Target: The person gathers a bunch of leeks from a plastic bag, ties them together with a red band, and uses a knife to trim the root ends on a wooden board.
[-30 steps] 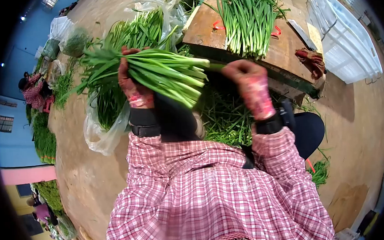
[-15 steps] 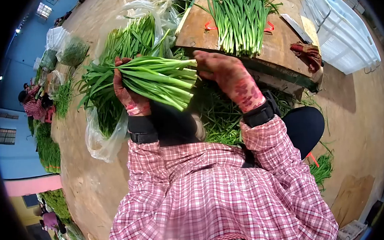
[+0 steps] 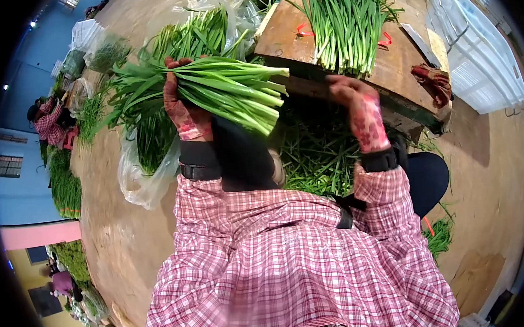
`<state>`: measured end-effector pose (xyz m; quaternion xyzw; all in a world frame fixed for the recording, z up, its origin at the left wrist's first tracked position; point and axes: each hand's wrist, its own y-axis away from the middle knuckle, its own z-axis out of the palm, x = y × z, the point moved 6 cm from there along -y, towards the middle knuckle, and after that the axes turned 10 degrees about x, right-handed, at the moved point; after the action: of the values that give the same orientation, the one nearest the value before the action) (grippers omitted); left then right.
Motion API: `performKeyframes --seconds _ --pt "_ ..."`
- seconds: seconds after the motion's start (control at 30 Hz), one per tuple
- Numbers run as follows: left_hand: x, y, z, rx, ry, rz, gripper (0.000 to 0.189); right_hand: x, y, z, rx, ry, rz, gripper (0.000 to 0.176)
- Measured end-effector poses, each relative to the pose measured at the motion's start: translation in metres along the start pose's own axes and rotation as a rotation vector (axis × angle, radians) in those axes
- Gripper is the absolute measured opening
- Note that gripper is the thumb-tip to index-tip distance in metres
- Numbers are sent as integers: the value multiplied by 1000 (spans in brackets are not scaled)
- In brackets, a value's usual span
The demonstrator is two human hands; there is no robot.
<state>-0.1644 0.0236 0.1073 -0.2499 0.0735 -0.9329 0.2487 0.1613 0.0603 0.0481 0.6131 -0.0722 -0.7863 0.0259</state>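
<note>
My left hand (image 3: pixel 184 99), in a stained patterned glove, is wrapped round a loose bunch of garlic chives (image 3: pixel 234 88). The pale stem ends point right and the leaves fan out to the left. My right hand (image 3: pixel 359 102), gloved the same way, is to the right of those stem ends, apart from them and in front of the wooden board's edge. Its fingers are curled together and slightly blurred; I cannot tell what is in them. Another pile of garlic chives (image 3: pixel 350 31) lies on the wooden board (image 3: pixel 285 35), over a red tie (image 3: pixel 304 30).
A knife (image 3: pixel 420 45) and a crumpled dark red cloth or glove (image 3: pixel 432 83) lie at the board's right side. White plastic crates (image 3: pixel 475 51) stand beyond. Trimmed leaves (image 3: pixel 314 149) cover the floor below. More chives fill a plastic bag (image 3: pixel 147 178) at left. People (image 3: pixel 49 124) sit farther off.
My right hand has moved right, away from the stem ends, and its fingers have curled. My left hand keeps hold of the chives. The whole view has shifted slightly.
</note>
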Motion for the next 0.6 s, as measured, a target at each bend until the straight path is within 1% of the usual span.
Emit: performKeyframes --seconds 0.03,0.07,0.1,0.13,0.17,0.23,0.27,0.4,0.47,0.53,0.6 --pt "2 0 1 19 16 -7 31 -1 -3 -20 118 272 -147 13" --pt "3 -4 3 43 24 7 31 -16 15 -10 71 202 -147 12" --pt "0 -4 3 74 29 13 31 -38 40 13 8 246 -210 13" --pt "-5 0 3 107 33 9 31 -48 56 32 -105 337 -324 15" --pt "-12 4 8 86 32 -19 33 -54 66 49 -220 428 -445 17" --pt "-20 6 9 66 -7 25 36 -54 70 70 -159 731 -717 21" --pt "-21 7 10 66 -24 33 37 -56 71 74 -145 860 -738 25" --pt "-22 11 10 83 -103 75 39 -42 69 73 -230 788 -691 25" --pt "-24 11 6 111 -156 70 44 -43 73 75 -124 808 -758 23" --pt "-29 17 12 103 -137 57 46 -45 82 80 -29 793 -804 18" --pt "-34 19 12 94 -101 22 50 -43 82 84 -27 797 -891 14"
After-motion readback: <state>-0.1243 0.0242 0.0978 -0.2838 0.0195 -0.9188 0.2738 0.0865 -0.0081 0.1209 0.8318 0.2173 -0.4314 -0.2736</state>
